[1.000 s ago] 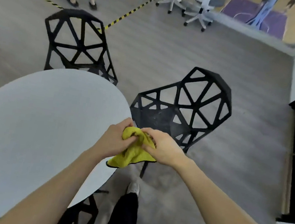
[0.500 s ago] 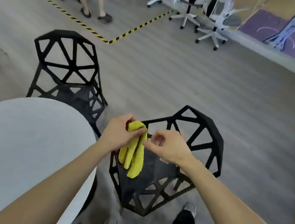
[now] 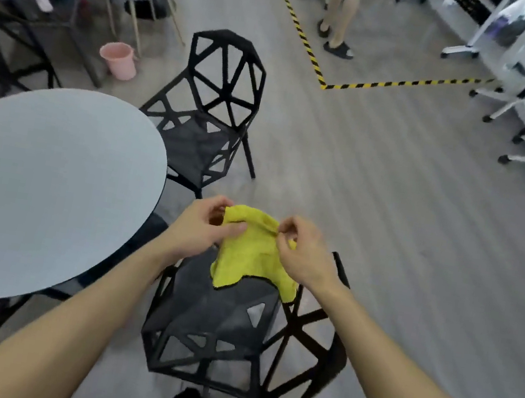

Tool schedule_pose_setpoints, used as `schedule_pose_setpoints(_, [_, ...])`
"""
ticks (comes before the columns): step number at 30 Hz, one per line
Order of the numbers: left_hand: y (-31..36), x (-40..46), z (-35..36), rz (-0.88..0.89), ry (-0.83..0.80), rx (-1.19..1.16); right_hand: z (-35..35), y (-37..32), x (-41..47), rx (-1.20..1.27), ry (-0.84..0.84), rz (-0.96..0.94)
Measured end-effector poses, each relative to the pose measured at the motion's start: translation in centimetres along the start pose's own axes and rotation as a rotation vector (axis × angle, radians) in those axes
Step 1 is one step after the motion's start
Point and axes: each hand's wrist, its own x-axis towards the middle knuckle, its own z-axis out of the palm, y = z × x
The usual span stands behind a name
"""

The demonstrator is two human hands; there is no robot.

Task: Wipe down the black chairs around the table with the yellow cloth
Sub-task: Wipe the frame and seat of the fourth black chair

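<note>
Head view shows us the yellow cloth (image 3: 253,254) held up in the air over the seat of the nearest black chair (image 3: 233,326), its lower edge hanging just above that seat. Our left hand (image 3: 204,227) pinches the cloth's upper left corner between thumb and fingers; our right hand (image 3: 302,250) pinches the upper right edge, so the cloth is spread between them. To the left we see the round grey tabletop (image 3: 43,190). A second black chair (image 3: 212,114) stands beyond it, and farther back a pink bucket (image 3: 119,60) sits on the floor.
</note>
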Motion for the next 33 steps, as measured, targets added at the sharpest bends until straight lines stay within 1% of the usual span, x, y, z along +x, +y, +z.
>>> schedule_pose_setpoints(1, [0.4, -0.1, 0.6, 0.025, -0.005, 0.059, -0.6, 0.0, 0.2, -0.014, -0.012, -0.058])
schedule_pose_setpoints(2, [0.6, -0.1, 1.1, 0.04, -0.014, 0.132, -1.1, -0.1, 0.4, -0.012, -0.065, -0.122])
schedule_pose_setpoints(4, [0.7, 0.8, 2.1, 0.038, -0.052, 0.236, -1.5, -0.4, 0.8, 0.005, -0.221, -0.198])
schedule_pose_setpoints(6, [0.8, 2.1, 2.9, 0.039, -0.084, 0.263, -1.5, 0.3, 1.3, 0.041, -0.294, -0.174])
schedule_pose_setpoints(9, [0.0, 3.4, 3.3, -0.029, -0.114, 0.135, -2.1, 2.5, 2.6, 0.109, -0.286, -0.11])
schedule_pose_setpoints(10, [-0.6, 3.6, 3.6, -0.053, -0.13, 0.169, -2.6, 3.2, 3.0, 0.118, -0.276, -0.11])
schedule_pose_setpoints(11, [-1.4, 3.7, 4.1, -0.068, -0.147, 0.29, -3.0, 3.9, 3.5, 0.114, -0.277, -0.118])
schedule_pose_setpoints(13, [-2.8, 4.0, 6.0, -0.077, -0.147, 0.569, -3.8, 4.9, 4.6, 0.056, -0.381, -0.164])
schedule_pose_setpoints(14, [-3.3, 4.2, 7.2, -0.073, -0.11, 0.66, -4.1, 5.5, 5.3, -0.023, -0.447, -0.204])
schedule_pose_setpoints(15, [-3.6, 4.4, 8.4, -0.072, -0.063, 0.7, -4.3, 6.4, 6.3, -0.119, -0.504, -0.247])
schedule_pose_setpoints(17, [-4.0, 4.9, 10.7, -0.097, 0.057, 0.647, -5.2, 8.1, 8.7, -0.254, -0.585, -0.308])
schedule_pose_setpoints(20, [-4.2, 4.6, 14.2, -0.164, 0.25, 0.526, -7.1, 10.6, 12.1, -0.29, -0.646, -0.38])
schedule_pose_setpoints(22, [-4.0, 4.0, 17.5, -0.172, 0.384, 0.434, -8.4, 12.1, 12.9, -0.237, -0.714, -0.464])
schedule_pose_setpoints(23, [-3.7, 3.8, 19.4, -0.169, 0.422, 0.403, -9.1, 13.2, 12.8, -0.2, -0.745, -0.517])
schedule_pose_setpoints(24, [-3.7, 3.3, 21.4, -0.175, 0.422, 0.374, -9.9, 14.6, 12.4, -0.184, -0.774, -0.585])
schedule_pose_setpoints(26, [-4.0, 2.1, 25.4, -0.253, 0.315, 0.323, -10.7, 18.2, 11.1, -0.195, -0.862, -0.724])
schedule_pose_setpoints(27, [-4.4, 1.4, 27.2, -0.323, 0.237, 0.285, -10.6, 20.2, 10.5, -0.238, -0.927, -0.779])
schedule_pose_setpoints(28, [-5.1, 0.6, 28.7, -0.391, 0.194, 0.241, -10.5, 22.0, 9.7, -0.305, -1.013, -0.845])
schedule_pose_setpoints(29, [-6.2, -0.6, 30.0, -0.45, 0.218, 0.207, -9.9, 24.0, 9.0, -0.352, -1.107, -0.908])
schedule_pose_setpoints(30, [-7.5, -2.1, 31.0, -0.508, 0.303, 0.198, -9.2, 25.8, 8.3, -0.415, -1.18, -0.982])
schedule_pose_setpoints(31, [-9.0, -3.9, 31.9, -0.589, 0.428, 0.225, -8.4, 27.1, 7.7, -0.493, -1.215, -1.062])
schedule_pose_setpoints(32, [-10.3, -5.8, 32.7, -0.696, 0.565, 0.268, -7.6, 27.5, 7.5, -0.558, -1.196, -1.117])
schedule_pose_setpoints(33, [-11.6, -7.6, 33.6, -0.822, 0.693, 0.306, -6.9, 27.3, 7.5, -0.575, -1.164, -1.132])
